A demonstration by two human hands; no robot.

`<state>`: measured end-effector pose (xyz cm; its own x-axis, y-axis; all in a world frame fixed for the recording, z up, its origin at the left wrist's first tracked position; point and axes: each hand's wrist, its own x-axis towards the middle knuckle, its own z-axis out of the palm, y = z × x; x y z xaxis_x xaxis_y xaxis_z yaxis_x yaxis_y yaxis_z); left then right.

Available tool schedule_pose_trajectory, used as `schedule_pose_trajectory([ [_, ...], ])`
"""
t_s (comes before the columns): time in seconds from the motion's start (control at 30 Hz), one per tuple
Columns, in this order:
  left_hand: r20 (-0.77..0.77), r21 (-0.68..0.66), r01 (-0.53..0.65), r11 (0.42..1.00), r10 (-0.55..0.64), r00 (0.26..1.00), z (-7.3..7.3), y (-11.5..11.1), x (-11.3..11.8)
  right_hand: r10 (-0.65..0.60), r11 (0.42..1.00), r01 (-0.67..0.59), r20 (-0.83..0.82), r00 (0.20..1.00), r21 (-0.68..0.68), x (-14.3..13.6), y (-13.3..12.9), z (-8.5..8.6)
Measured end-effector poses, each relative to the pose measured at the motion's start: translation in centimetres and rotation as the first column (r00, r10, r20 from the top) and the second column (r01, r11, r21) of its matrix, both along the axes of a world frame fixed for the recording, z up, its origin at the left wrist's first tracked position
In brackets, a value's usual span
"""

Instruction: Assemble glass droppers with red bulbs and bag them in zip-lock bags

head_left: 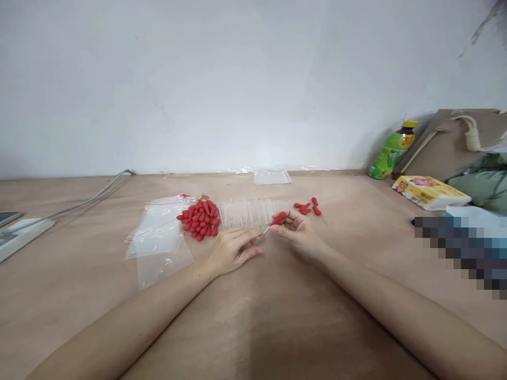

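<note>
My left hand (236,250) pinches a thin clear dropper tube (264,232) between thumb and fingers. On the tube's upper right end is a red rubber bulb (279,218), gripped by my right hand (298,232). How far the tube reaches into the bulb I cannot tell. Just beyond my hands lies a row of clear dropper tubes (253,211), side by side. A heap of red rubber bulbs (200,219) sits left of that row. To its right are several red-bulbed droppers (316,209), at least one with a thin tube showing.
Clear plastic bags (156,232) lie left of the heap, and another small bag (272,177) near the wall. At right are a green bottle (392,153), a yellow tissue pack (431,193) and a brown bag (447,142). A grey cable (95,196) runs to a white power strip (27,237) at left.
</note>
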<state>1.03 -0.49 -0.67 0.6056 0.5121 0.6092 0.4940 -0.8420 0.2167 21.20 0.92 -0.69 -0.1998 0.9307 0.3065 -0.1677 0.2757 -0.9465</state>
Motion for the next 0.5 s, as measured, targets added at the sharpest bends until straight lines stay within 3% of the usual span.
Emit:
schedule_pose_trajectory([
  [0.13,-0.006,-0.025,-0.043,0.999,0.042,0.999,0.0,-0.1,0.0,-0.135,0.982,0.118,-0.115,0.984,-0.147,2.8,2.2,2.3],
  [0.2,-0.001,-0.039,-0.051,0.998,0.051,0.999,-0.2,0.1,0.0,-0.210,0.966,0.194,-0.081,0.974,-0.170,5.5,3.8,3.3],
  [0.27,-0.002,-0.055,-0.047,0.997,0.047,0.999,-0.5,0.2,0.1,-0.354,0.926,0.358,0.052,0.934,-0.121,8.5,5.3,3.4],
  [0.33,-0.011,-0.068,-0.044,0.997,0.044,0.999,-0.6,0.2,0.1,-0.518,0.831,0.550,0.249,0.819,-0.082,11.0,6.5,2.6],
  [0.4,-0.024,-0.076,-0.043,0.996,0.041,0.999,-0.6,0.2,0.2,-0.600,0.740,0.672,0.408,0.689,-0.047,12.5,7.3,1.2],
  [0.5,-0.031,-0.081,-0.034,0.996,0.031,0.999,-0.5,0.2,0.2,-0.614,0.696,0.716,0.563,0.553,0.057,13.2,7.8,-0.8],
])
